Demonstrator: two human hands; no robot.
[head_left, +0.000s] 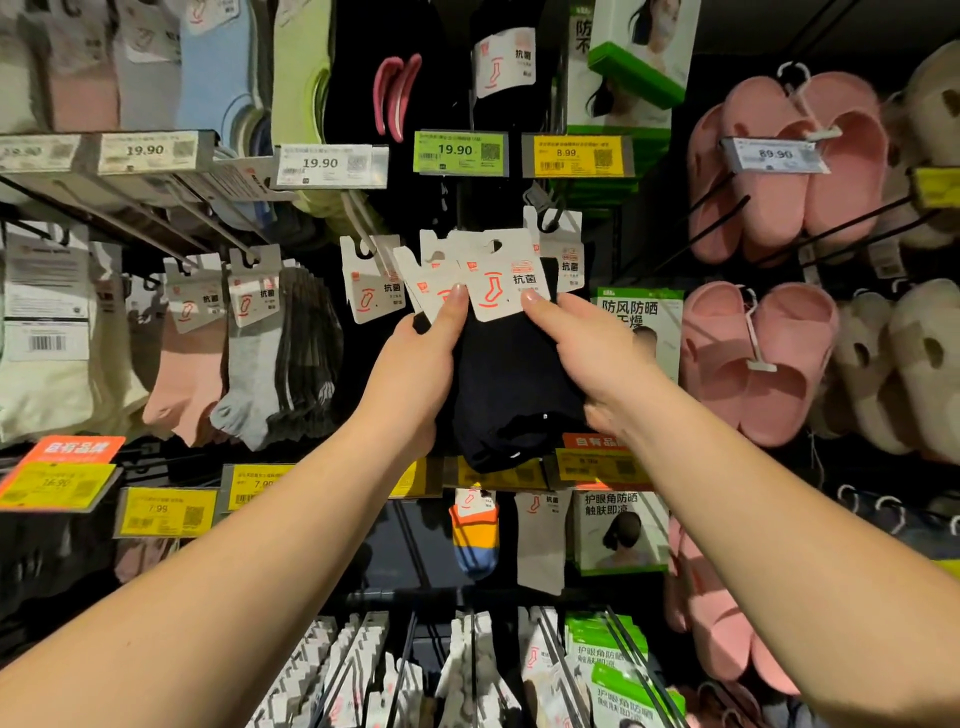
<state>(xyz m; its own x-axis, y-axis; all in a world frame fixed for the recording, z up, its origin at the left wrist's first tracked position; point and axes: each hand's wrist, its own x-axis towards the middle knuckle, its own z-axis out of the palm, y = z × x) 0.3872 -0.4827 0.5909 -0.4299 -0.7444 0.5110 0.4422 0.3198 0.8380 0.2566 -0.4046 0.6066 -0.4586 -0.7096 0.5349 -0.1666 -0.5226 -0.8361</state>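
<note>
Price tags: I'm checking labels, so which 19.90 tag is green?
The green 19.90 tag directly above the dark socks; the other 19.90 tags, to its left, are white.

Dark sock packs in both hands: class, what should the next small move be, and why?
Probably square up the header cards first. The left hand and right hand grip several dark sock packs off the peg, and their cards lie fanned, so the hanging holes do not line up. The peg hook just above already carries one matching pack.

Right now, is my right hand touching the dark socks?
Touching. The head view shows the right hand gripping the dark socks, its thumb pressed on their white card.
</note>
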